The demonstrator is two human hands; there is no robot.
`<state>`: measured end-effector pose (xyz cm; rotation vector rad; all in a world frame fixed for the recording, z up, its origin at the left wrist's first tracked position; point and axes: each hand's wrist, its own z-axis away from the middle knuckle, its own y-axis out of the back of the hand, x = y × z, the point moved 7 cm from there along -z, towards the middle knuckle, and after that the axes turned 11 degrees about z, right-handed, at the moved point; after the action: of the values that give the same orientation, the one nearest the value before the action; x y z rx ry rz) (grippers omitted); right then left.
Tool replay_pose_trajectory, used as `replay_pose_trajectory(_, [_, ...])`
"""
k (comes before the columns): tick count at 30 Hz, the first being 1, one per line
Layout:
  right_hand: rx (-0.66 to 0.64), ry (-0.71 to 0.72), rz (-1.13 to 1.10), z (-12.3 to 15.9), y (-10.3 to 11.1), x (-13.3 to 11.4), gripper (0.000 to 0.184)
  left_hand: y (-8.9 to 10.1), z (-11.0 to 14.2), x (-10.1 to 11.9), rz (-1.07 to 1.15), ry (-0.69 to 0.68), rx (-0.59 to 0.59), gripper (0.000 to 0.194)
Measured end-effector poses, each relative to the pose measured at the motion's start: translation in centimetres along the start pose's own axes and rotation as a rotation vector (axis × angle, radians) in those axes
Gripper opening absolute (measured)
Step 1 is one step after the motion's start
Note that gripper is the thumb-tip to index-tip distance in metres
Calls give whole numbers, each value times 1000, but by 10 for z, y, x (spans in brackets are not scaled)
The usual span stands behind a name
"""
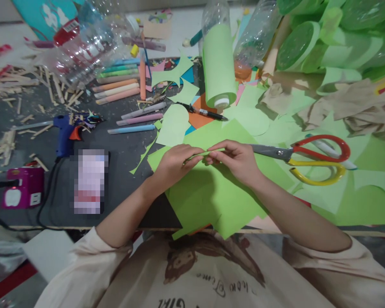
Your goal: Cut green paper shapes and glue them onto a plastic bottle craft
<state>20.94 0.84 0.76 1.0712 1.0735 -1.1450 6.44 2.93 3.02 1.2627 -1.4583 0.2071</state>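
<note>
Between both hands I hold a narrow piece of green paper, seen almost edge-on. My left hand pinches its left end with thumb and fingers. At the other end, my right hand is closed on the same piece. Below them lies a large bright green paper sheet, with a shadow across it. Scissors with one red and one yellow handle rest right of my right hand, their blades partly hidden behind it. A black pen lies just beyond my hands, near a pale green cut shape.
A bottle wrapped in green paper stands at the back. Clear plastic bottles and wood sticks crowd the left, with a blue glue gun, purple plug block and phone. Crumpled brown paper lies right.
</note>
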Motion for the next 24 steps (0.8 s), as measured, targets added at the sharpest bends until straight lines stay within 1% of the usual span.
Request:
replay_pose_trajectory(3, [-16,-11,7,0,-1,1,24,1,0,-3,11,16,-14,32])
replay_pose_trajectory(6, [-30,-2,-13,-1,-2,0,27,5,-1,-5,2,24,-55,31])
replay_pose_trajectory(8, [-24,0,-37,-2,0,0,31,10,-2,-6,37,25,-82,28])
replay_pose_trajectory(10, [-11,-9,-54,-3,2,1,36,16,-3,-7,110,57,-86,27])
replay_pose_trajectory(13, [7,-18,-62,-3,5,2,40,22,-3,-12,201,164,-69,29])
replay_pose_trajectory(16, [44,18,3,-2,8,1,43,29,-3,-17,229,246,22,31])
replay_pose_trajectory(18, [26,93,188,-1,4,-3,40,35,-3,-21,211,271,106,33])
replay_pose_trajectory(20, [-48,232,493,3,-8,-10,30,38,-3,-24,145,274,138,36])
replay_pose_trajectory(22, [-128,368,799,7,-23,-13,20,37,-4,-27,58,257,113,39])
replay_pose_trajectory(24, [-180,427,989,11,-32,-12,16,33,-5,-28,17,234,70,43])
